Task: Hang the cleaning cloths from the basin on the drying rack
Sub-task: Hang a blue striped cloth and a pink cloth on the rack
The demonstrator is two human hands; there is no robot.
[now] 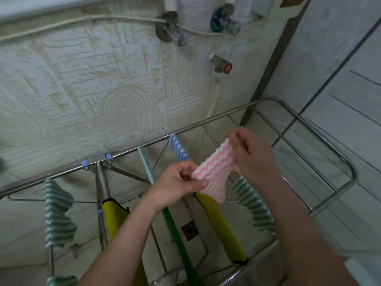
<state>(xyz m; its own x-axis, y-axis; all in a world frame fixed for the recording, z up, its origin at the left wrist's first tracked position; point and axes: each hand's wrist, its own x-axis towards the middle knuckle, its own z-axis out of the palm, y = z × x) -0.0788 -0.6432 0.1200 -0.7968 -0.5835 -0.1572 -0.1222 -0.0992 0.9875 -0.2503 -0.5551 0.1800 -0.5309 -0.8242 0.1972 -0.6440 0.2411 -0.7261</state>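
Both hands pinch one pink-and-white wavy-striped cloth (pixel 214 172). The left hand (pixel 181 182) grips its near edge between thumb and curled fingers, and the right hand (pixel 253 155) nips the far upper edge, so the cloth is held taut between them above the rails, its loose corner drooping below. Behind stands a pale tiled wall (pixel 123 108) embossed with spirals and lines. Against it is a single steel drying rack (pixel 350 168), its parallel rails running away from the viewer. Two yellow cloths hang from it, one at the left (pixel 114 217) and one below the pink cloth (pixel 220 223), with a plain dark green cloth (pixel 177 234) between them. Three green-and-white wavy cloths are draped on it: one far left (pixel 57 213), one seen edge-on in the middle (pixel 147 166), one to the right (pixel 253 203). A further green-striped scrap (pixel 61 280) shows at the bottom left. One blue-and-white cloth (pixel 179 149) hangs near the back rail. Three metal valves are fixed to the wall: two up high (pixel 171 29) (pixel 226 21) and a lower one with a red part (pixel 221 67). Three pale blue clips sit on the rack: two on the back rail (pixel 84 163) (pixel 108 156), one lower (pixel 99 212). A square floor drain (pixel 190 230) lies beneath.
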